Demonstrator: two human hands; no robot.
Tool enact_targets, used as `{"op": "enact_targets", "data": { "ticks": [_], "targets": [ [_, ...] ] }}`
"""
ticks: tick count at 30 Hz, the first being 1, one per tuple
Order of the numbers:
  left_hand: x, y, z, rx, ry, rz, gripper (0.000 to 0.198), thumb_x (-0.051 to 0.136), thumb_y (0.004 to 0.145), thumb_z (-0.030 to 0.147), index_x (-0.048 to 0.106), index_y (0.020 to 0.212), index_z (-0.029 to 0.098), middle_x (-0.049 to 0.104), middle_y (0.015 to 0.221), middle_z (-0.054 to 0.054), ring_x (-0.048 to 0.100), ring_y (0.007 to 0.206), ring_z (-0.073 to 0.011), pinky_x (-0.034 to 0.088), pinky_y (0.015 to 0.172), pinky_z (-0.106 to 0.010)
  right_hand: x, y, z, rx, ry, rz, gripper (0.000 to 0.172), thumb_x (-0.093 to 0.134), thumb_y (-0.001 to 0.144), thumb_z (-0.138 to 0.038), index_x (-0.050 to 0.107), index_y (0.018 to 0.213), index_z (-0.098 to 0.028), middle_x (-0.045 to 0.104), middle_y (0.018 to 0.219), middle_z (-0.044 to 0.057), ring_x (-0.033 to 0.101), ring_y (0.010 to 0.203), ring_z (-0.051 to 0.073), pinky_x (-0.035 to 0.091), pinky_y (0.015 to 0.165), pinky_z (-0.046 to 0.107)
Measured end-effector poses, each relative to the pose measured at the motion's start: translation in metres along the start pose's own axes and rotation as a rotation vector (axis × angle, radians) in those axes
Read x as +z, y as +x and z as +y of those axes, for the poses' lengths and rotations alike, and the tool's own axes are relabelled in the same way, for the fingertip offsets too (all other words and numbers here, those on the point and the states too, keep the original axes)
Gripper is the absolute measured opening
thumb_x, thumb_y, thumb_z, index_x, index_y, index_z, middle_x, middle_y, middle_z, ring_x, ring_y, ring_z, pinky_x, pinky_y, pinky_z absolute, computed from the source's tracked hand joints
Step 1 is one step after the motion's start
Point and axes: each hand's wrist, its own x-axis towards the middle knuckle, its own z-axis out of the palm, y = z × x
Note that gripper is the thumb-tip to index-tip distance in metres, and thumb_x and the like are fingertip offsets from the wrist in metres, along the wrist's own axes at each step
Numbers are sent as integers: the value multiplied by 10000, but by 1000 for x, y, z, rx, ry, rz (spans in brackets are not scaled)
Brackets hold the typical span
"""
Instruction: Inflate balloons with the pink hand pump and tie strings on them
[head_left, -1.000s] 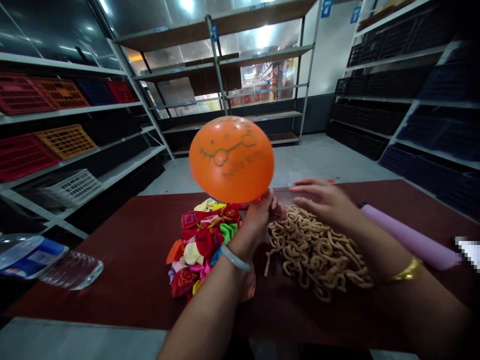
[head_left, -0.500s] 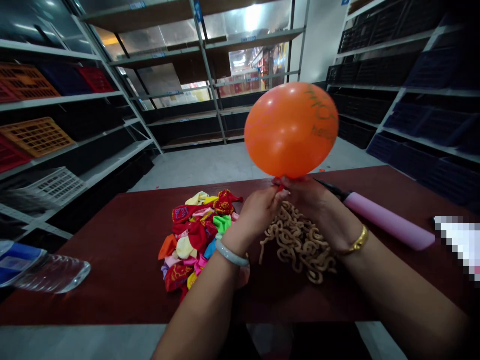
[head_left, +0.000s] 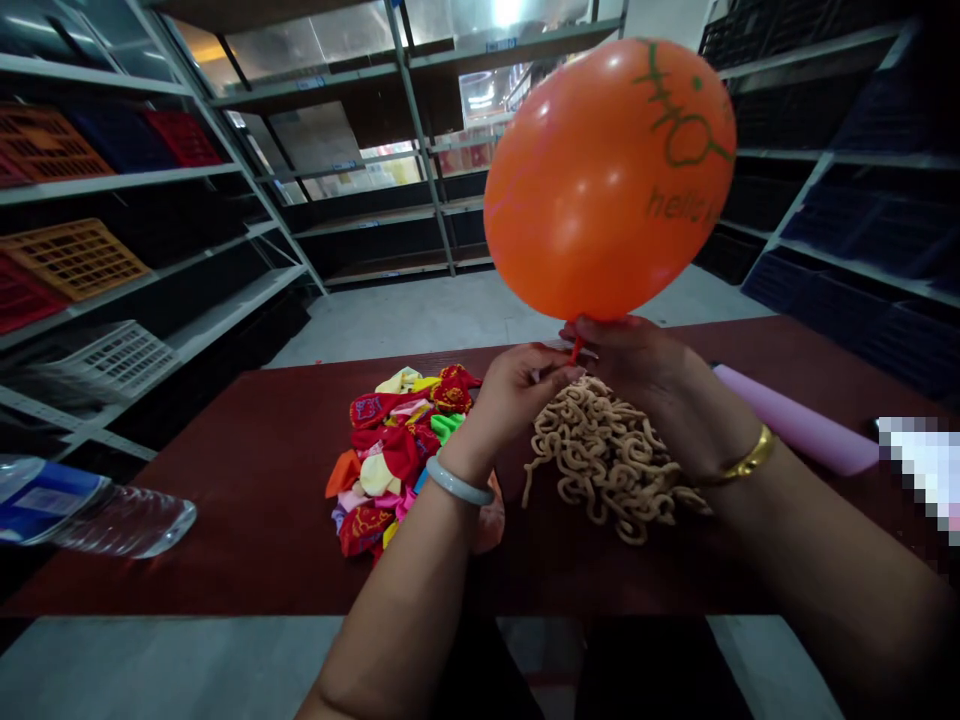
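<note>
An inflated orange balloon [head_left: 600, 190] with green print stands upright above my hands, its red-looking neck pointing down. My left hand [head_left: 525, 385], with a pale bangle at the wrist, pinches the lower end of that neck. Just under the balloon's body, the fingers of my right hand [head_left: 637, 370] grip the top of the neck; a gold bracelet circles that wrist. Below my hands lies a heap of tan curled cords [head_left: 607, 460]. Left of my left forearm is a pile of colourful uninflated balloons [head_left: 390, 450], partly hidden by the arm.
On the dark red table [head_left: 247, 470] a clear water bottle [head_left: 112, 510] lies at the left. A pink cylinder [head_left: 795, 415] rests at the right, near a blurred-out white patch. Metal shelves with crates [head_left: 75, 260] stand along both sides and behind.
The balloon has come up and looks larger and closer, with more of its print showing. Both hands have risen slightly with it, still gripping the neck.
</note>
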Motion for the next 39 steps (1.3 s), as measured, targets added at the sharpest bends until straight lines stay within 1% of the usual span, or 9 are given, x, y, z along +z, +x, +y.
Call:
{"op": "enact_targets", "data": {
  "ticks": [9, 12, 16, 21, 24, 28, 31, 35, 39],
  "targets": [
    [-17, 5, 3, -133, -662, 336, 226, 682, 828, 320, 615, 676, 167, 496, 609, 27, 433, 512, -62, 231, 417, -190, 18, -1, 14, -175, -534, -222, 296, 611, 821, -494, 650, 822, -201, 656, 819, 47, 595, 795, 181, 473, 762, 346],
    [-25, 6, 5, -124, -759, 391, 175, 705, 807, 271, 609, 706, 165, 509, 630, 34, 462, 532, -50, 238, 402, -180, 19, -18, 28, -385, -896, -536, 57, 687, 775, -278, 703, 809, -235, 681, 899, 29, 585, 939, 194, 414, 915, 381],
    [-28, 5, 5, -141, -760, 373, 138, 722, 792, 258, 627, 753, 167, 534, 654, 41, 473, 537, -37, 264, 408, -163, 32, -41, 48, -539, -1264, -812, 179, 644, 803, -192, 716, 947, -271, 686, 1037, 44, 554, 1074, 225, 385, 967, 420],
    [-30, 6, 0, -185, -656, 359, 186, 741, 776, 306, 630, 762, 159, 553, 675, 37, 498, 554, -40, 307, 446, -150, 41, -32, 49, -421, -1118, -708, 138, 519, 892, -203, 635, 818, -205, 672, 909, 46, 594, 882, 165, 462, 842, 331],
    [-33, 8, -3, -209, -613, 370, 217, 746, 766, 322, 615, 737, 151, 564, 660, 32, 509, 548, -48, 361, 488, -161, 34, -11, 25, -249, -710, -504, 196, 432, 958, -344, 552, 898, -201, 660, 871, 39, 595, 748, 129, 487, 694, 278],
    [-35, 10, -8, -240, -579, 331, 224, 753, 757, 326, 613, 758, 150, 578, 659, 28, 538, 552, -57, 390, 503, -161, 24, 12, -17, -27, -201, -340, 316, 662, 806, -498, 537, 824, -208, 578, 696, -16, 523, 570, 103, 433, 551, 248],
    [-33, 9, -10, -291, -571, 335, 204, 760, 736, 291, 634, 827, 160, 612, 692, 25, 578, 559, -72, 439, 513, -169, 27, 18, -34, -108, -443, -338, 271, 703, 771, -457, 626, 826, -204, 528, 610, -47, 432, 479, 83, 364, 491, 244],
    [-30, 7, -9, -328, -593, 324, 197, 741, 726, 238, 641, 881, 170, 637, 735, 18, 616, 558, -99, 512, 523, -210, 37, 18, -33, -478, -1026, -326, 73, 651, 808, -244, 703, 796, -193, 667, 808, 21, 595, 765, 148, 423, 708, 275],
    [-29, 6, -7, -344, -555, 312, 204, 734, 728, 262, 636, 879, 164, 635, 728, 6, 631, 540, -121, 530, 491, -231, 41, 11, -28, -548, -1470, -329, 164, 554, 884, -202, 714, 913, -184, 679, 980, 69, 614, 855, 169, 397, 697, 268]
  ]
}}
